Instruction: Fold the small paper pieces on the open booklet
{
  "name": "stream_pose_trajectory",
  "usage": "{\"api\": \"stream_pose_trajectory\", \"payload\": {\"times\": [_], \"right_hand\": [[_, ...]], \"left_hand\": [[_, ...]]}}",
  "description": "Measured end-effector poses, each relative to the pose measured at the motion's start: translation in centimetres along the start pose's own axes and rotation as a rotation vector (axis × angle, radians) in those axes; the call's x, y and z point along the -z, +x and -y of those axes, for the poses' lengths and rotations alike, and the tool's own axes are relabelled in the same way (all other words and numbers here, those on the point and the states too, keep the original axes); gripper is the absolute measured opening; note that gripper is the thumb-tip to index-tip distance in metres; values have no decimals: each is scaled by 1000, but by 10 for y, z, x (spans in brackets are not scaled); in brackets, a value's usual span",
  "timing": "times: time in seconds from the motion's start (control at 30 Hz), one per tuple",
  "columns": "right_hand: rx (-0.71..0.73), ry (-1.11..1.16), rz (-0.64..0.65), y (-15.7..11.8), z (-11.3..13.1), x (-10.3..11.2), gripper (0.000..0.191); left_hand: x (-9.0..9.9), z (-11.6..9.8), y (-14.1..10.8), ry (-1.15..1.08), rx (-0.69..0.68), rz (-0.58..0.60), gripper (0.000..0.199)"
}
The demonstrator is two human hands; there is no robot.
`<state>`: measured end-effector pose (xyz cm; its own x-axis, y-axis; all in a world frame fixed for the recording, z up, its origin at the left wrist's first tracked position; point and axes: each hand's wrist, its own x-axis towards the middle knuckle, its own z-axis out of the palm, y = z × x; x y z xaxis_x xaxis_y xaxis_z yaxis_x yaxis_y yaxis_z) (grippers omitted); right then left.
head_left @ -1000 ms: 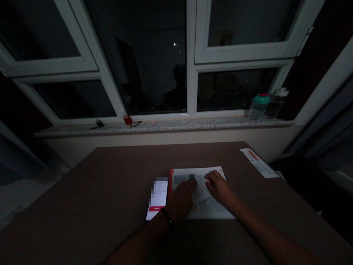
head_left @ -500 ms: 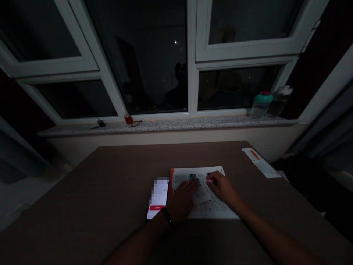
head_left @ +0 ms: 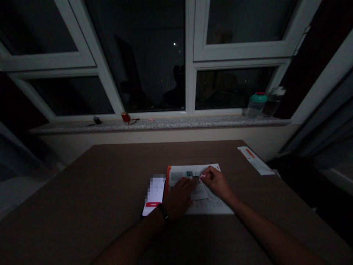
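Note:
A printed page with an orange left edge (head_left: 211, 209) lies on the table, and a smaller piece of paper (head_left: 200, 194) rests on top of it. My left hand (head_left: 180, 195), wearing a dark wristband (head_left: 163, 212), is laid flat over both papers with its fingers stretched out. Just to the right of those fingertips, my right hand (head_left: 216, 182) is closed in a pinch on a small pink object (head_left: 202, 177), too small to make out its kind. The pink object is close over the small paper's upper part; whether it touches is unclear.
Left of the page lies a lit phone (head_left: 154, 197). A printed strip of paper (head_left: 255, 160) is by the right edge of the brown table (head_left: 110, 184). On the windowsill (head_left: 171, 123) stand a teal-lidded bottle (head_left: 256, 105), a clear bottle (head_left: 272, 103) and a small red jar (head_left: 125, 117).
My right hand has moved left with the pink object, closer to my left fingertips. The left hand stays flat on the paper. The whole view has shifted slightly.

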<state>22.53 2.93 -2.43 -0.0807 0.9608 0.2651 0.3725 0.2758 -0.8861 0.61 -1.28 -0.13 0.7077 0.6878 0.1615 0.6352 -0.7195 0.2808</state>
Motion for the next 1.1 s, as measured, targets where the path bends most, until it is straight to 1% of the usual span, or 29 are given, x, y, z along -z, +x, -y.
{"api": "stream_pose_trajectory", "payload": {"times": [0.2,0.3,0.4,0.47,0.53,0.7,0.8,0.93,1.1], "right_hand": [[4,-14,52,0,3,-8,13],[79,-93,81,0,6,-10,10],[150,-212,86,1,9,-9,10],[152,-273,68,3,9,-7,12],[141,-321,21,6,7,-5,13],[127,-411,-96,12,-7,1,13],[104,-418,-131,14,-13,2,11],[85,-408,-167,13,-12,4,8],[77,-316,-182,12,-9,4,4]], "left_hand": [[-5,3,-1,-17,-37,-14,69],[-6,4,-1,-1,-39,-10,68],[-6,4,-1,6,-37,-8,65],[-5,3,0,0,-35,2,64],[-5,4,-1,-7,-34,4,65],[-6,6,-2,-12,-37,-11,63],[-6,6,-1,-13,-34,7,60],[-6,7,-1,-10,-21,24,50],[-5,5,-1,19,6,21,51]]}}
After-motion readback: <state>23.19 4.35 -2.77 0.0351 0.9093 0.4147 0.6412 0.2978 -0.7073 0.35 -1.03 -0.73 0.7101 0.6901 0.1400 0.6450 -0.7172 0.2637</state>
